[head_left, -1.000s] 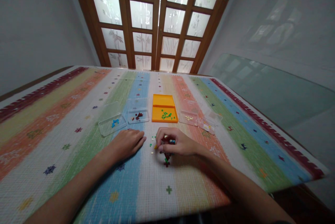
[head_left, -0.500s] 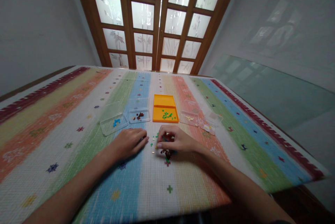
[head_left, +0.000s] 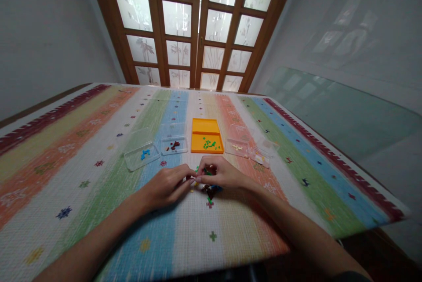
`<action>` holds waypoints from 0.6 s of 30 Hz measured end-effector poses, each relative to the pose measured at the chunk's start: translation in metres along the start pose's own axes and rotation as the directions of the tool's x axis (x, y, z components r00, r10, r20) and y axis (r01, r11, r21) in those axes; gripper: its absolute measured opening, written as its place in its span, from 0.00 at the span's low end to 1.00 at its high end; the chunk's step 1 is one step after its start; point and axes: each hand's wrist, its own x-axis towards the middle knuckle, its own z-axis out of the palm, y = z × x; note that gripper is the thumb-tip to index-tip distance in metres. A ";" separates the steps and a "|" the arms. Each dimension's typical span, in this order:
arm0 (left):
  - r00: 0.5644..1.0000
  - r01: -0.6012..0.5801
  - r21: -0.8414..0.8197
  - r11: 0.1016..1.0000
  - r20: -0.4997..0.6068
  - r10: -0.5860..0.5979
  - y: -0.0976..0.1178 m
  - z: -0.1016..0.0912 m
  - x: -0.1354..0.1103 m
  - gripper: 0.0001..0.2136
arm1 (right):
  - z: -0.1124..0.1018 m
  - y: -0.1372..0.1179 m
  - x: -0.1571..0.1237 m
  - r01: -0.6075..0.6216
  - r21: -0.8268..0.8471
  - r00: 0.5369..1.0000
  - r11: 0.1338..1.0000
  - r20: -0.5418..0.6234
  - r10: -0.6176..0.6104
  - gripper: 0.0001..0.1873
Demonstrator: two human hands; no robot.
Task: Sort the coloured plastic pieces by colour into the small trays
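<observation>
Above the tablecloth, my left hand and my right hand meet at the fingertips, both closed in a pinch. A small yellow brick shows at my right fingertips. Whether my left fingers also grip a piece is hidden. Just below and behind my right hand lies a pile of small building bricks, with dark brown bricks, a blue brick and a green brick. My right hand covers part of this pile.
Beyond my hands stands an orange case with green bricks. Left of it are clear boxes with blue bricks and brown bricks. Rightward, a clear box holds cream pieces, beside another small box. A striped tablecloth lies beneath.
My left hand has moved right, from resting on the cloth to meeting my right fingertips, and its fingers have closed. My right hand has stayed nearly in place.
</observation>
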 end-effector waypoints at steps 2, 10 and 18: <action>0.999 0.026 0.014 1.000 0.021 -0.027 0.001 0.000 0.000 0.08 | -0.001 0.000 0.000 -0.022 0.005 1.000 1.000 0.013 0.022 0.09; 0.997 -0.082 0.191 0.978 0.021 0.079 -0.005 0.004 -0.001 0.11 | 0.001 0.000 0.001 -0.046 -0.042 0.998 0.998 0.039 0.047 0.07; 0.997 -0.080 0.265 0.961 0.029 0.075 -0.008 0.006 -0.001 0.08 | 0.004 0.001 0.001 0.019 -0.101 0.999 0.995 0.027 -0.016 0.05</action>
